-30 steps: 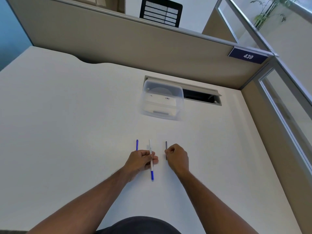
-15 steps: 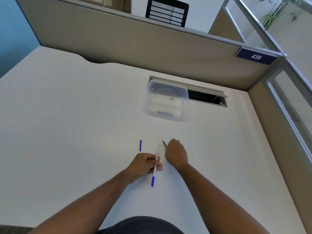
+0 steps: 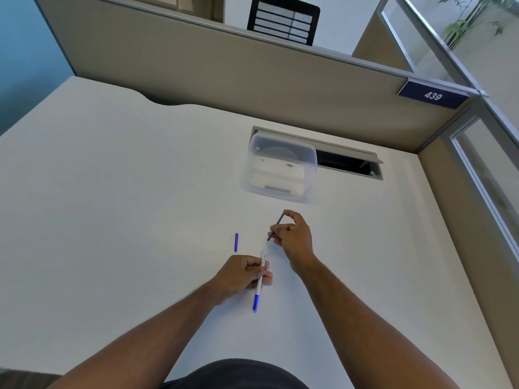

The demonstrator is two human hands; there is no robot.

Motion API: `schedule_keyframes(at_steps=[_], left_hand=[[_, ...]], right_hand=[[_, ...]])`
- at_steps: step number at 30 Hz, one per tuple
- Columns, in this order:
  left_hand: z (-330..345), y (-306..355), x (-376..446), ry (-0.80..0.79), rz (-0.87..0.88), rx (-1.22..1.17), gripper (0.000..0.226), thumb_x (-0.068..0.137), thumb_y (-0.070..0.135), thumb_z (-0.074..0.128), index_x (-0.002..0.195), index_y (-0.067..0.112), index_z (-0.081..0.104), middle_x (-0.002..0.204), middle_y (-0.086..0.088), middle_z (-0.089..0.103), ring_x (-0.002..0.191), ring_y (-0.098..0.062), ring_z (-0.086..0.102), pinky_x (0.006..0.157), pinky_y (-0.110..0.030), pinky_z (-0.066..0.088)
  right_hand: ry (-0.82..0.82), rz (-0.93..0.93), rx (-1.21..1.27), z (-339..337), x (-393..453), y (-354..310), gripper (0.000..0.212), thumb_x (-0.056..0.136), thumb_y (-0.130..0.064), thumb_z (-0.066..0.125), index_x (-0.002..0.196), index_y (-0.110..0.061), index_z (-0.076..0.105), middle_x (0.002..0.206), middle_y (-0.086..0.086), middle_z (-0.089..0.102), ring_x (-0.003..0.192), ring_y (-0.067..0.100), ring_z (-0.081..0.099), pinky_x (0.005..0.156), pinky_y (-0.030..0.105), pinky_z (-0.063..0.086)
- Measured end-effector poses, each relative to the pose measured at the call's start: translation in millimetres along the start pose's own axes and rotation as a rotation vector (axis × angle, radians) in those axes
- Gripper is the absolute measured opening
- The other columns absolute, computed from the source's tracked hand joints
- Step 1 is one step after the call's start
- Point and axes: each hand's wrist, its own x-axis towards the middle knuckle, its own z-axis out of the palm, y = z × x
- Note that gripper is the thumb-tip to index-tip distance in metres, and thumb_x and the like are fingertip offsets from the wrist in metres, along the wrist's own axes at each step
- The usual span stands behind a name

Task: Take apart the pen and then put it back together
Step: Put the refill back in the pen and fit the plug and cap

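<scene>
My left hand grips a white pen barrel with a blue end that points toward me. The barrel's open end points away, toward my right hand. My right hand pinches a thin dark ink refill, held slanted just above the desk. The refill's lower tip sits close to the barrel's open end, and a small gap shows between them. A small blue pen cap lies alone on the white desk, left of both hands.
A clear plastic box with white items inside stands just beyond my right hand. Behind it is an open cable slot in the desk. A beige partition runs along the far edge, and a glass panel bounds the right side.
My right hand has lifted the refill off the desk and tilted it toward the barrel. My left hand has raised the barrel and angled its open end toward the refill.
</scene>
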Motion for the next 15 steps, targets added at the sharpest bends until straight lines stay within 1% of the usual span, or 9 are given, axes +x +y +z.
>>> schedule_keyframes(at_steps=[2, 5, 7, 9, 11, 15], left_hand=[[-0.4, -0.2, 0.4, -0.002, -0.003, 0.008, 0.019, 0.098, 0.010, 0.062, 0.115, 0.005, 0.070, 0.103, -0.015, 0.080, 0.096, -0.027, 0.078, 0.095, -0.042, 0.059], [-0.6, 0.1, 0.6, -0.003, -0.006, 0.025, 0.021, 0.098, 0.010, 0.062, 0.117, 0.004, 0.069, 0.103, -0.015, 0.080, 0.095, -0.026, 0.078, 0.095, -0.043, 0.059], [-0.5, 0.5, 0.3, -0.010, -0.004, 0.035, 0.022, 0.098, 0.010, 0.061, 0.118, 0.004, 0.069, 0.103, -0.015, 0.080, 0.095, -0.027, 0.078, 0.096, -0.043, 0.059], [-1.0, 0.6, 0.3, -0.018, -0.003, 0.031, 0.022, 0.098, 0.010, 0.062, 0.118, 0.003, 0.068, 0.102, -0.016, 0.080, 0.096, -0.028, 0.078, 0.096, -0.043, 0.059], [-1.6, -0.1, 0.4, -0.023, -0.005, 0.020, 0.023, 0.098, 0.009, 0.062, 0.119, 0.000, 0.068, 0.101, -0.017, 0.080, 0.095, -0.029, 0.078, 0.096, -0.043, 0.059], [-2.1, 0.0, 0.7, -0.017, -0.005, 0.023, 0.024, 0.098, 0.010, 0.062, 0.120, 0.001, 0.068, 0.100, -0.015, 0.080, 0.095, -0.028, 0.078, 0.095, -0.043, 0.059]], right_hand=[[0.036, -0.024, -0.020, 1.9, 2.1, -0.5, 0.040, 0.093, 0.000, 0.063, 0.123, -0.025, 0.055, 0.084, 0.005, 0.076, 0.075, 0.017, 0.076, 0.074, 0.027, 0.061], [0.042, -0.045, -0.080, 4.2, 6.4, -0.6, 0.040, 0.095, -0.001, 0.062, 0.128, -0.023, 0.056, 0.082, 0.003, 0.075, 0.077, 0.019, 0.076, 0.080, 0.031, 0.062], [0.017, -0.047, -0.112, 5.5, 8.2, 0.7, 0.041, 0.094, -0.002, 0.063, 0.130, -0.022, 0.057, 0.082, 0.004, 0.075, 0.076, 0.019, 0.076, 0.084, 0.036, 0.063], [-0.025, -0.037, -0.118, 6.1, 8.2, 1.3, 0.042, 0.094, -0.001, 0.062, 0.130, -0.021, 0.058, 0.084, 0.008, 0.076, 0.078, 0.021, 0.077, 0.085, 0.039, 0.063], [-0.057, -0.036, -0.123, 5.7, 7.7, 0.6, 0.042, 0.094, 0.000, 0.061, 0.130, -0.021, 0.058, 0.087, 0.011, 0.076, 0.079, 0.023, 0.077, 0.085, 0.039, 0.063], [-0.095, -0.082, -0.182, 3.1, 6.6, 0.4, 0.042, 0.094, -0.002, 0.062, 0.130, -0.022, 0.058, 0.085, 0.008, 0.075, 0.080, 0.021, 0.076, 0.084, 0.038, 0.063]])
